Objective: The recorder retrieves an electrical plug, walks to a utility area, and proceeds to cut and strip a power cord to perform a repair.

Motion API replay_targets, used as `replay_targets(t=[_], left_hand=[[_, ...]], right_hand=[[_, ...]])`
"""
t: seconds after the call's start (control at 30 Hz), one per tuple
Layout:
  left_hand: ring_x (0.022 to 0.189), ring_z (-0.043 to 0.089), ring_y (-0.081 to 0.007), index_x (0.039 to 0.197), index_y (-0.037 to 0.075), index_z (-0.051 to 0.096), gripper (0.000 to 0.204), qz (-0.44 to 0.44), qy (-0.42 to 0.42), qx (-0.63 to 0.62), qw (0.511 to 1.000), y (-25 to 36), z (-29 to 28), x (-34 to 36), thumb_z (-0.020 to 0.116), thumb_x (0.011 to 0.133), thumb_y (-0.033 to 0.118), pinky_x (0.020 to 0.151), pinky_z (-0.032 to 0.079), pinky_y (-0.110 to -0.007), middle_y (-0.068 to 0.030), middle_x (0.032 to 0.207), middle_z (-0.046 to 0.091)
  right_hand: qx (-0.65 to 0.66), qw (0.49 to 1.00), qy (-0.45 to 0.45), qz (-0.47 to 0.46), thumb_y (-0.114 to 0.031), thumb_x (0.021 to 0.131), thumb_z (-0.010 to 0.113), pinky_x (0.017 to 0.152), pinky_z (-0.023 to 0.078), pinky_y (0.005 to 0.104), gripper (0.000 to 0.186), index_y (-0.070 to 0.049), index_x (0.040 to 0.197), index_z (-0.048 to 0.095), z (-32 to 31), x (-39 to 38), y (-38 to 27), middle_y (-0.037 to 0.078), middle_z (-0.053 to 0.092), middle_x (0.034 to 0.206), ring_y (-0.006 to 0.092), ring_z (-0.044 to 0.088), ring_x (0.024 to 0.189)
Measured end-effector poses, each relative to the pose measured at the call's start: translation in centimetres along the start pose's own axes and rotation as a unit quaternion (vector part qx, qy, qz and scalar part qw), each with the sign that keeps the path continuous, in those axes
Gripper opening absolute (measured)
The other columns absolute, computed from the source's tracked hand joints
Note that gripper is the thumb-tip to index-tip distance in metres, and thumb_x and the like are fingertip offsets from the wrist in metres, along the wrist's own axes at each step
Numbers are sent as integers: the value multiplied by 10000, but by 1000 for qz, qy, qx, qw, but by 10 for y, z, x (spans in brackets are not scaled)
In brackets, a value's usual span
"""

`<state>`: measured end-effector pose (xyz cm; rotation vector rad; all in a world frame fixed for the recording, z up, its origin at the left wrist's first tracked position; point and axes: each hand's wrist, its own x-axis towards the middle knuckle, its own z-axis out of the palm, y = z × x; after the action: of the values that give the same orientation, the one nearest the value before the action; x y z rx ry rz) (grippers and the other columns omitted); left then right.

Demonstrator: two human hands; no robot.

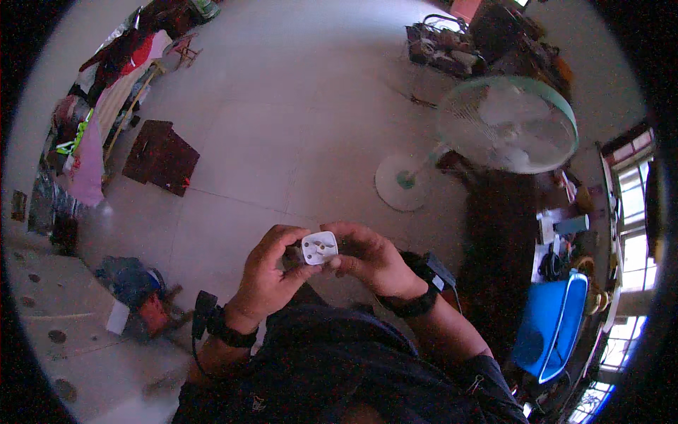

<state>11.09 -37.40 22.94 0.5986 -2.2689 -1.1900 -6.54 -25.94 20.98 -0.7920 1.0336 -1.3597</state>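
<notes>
— Where's the small white rounded-square plastic piece with round holes (320,249)?
— Held in front of the person's dark cloth shirt (311,360), over the pale tiled floor (247,141)
— Gripped how?
— The left hand (267,277) pinches its left side between thumb and fingers; the right hand (378,261) pinches its right edge likewise, and a green-rimmed white pedestal fan (505,128) stands beyond, rightward

Your near right: blue bin (537,325) | your far right: green-rimmed standing fan (507,127) on the floor (247,141) | your left: dark brown boxy piece (162,157), pink cloth (88,169) | your right edge: barred window (633,194)
</notes>
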Motion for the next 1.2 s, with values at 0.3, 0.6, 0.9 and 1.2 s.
replay_targets(t=[0.3, 0.6, 0.9, 1.2], left_hand=[[862, 638, -195, 1126, 29, 562, 385, -126, -36, -51, 990, -117, -135, 106, 745, 806, 141, 736, 516, -316, -108, 994, 638], [905, 646, -181, 1155, 13, 549, 342, -188, -33, -131, 973, -224, -185, 235, 677, 865, 140, 754, 517, -301, -103, 975, 655], [789, 644, -182, 1104, 61, 560, 267, -498, 178, -184, 829, -388, -247, 378, 538, 940, 272, 648, 496, -318, -102, 942, 662], [747, 639, -195, 1072, 74, 566, 275, -561, 242, -285, 738, -563, -273, 415, 583, 925, 306, 594, 518, -337, -94, 913, 646]], right_hand=[[38, 995, -45, 82, -102, 877, 667, 931, 466, 335, 426, -42, 1260, 489, 35, 215, -9, 64, 597, 1160, 174, 559, 1085], [56, 988, 5, 143, -147, 907, 615, 807, 486, 308, 374, -16, 1231, 482, -19, 383, -44, 66, 592, 1100, 169, 590, 969], [194, 965, 100, 144, -202, 897, 611, 729, 485, 316, 366, -29, 1202, 504, -172, 591, -81, 67, 586, 1019, 195, 610, 911], [95, 963, 199, 154, -300, 866, 673, 711, 510, 324, 384, -42, 1122, 550, -344, 784, -100, 66, 599, 1024, 184, 616, 848]])
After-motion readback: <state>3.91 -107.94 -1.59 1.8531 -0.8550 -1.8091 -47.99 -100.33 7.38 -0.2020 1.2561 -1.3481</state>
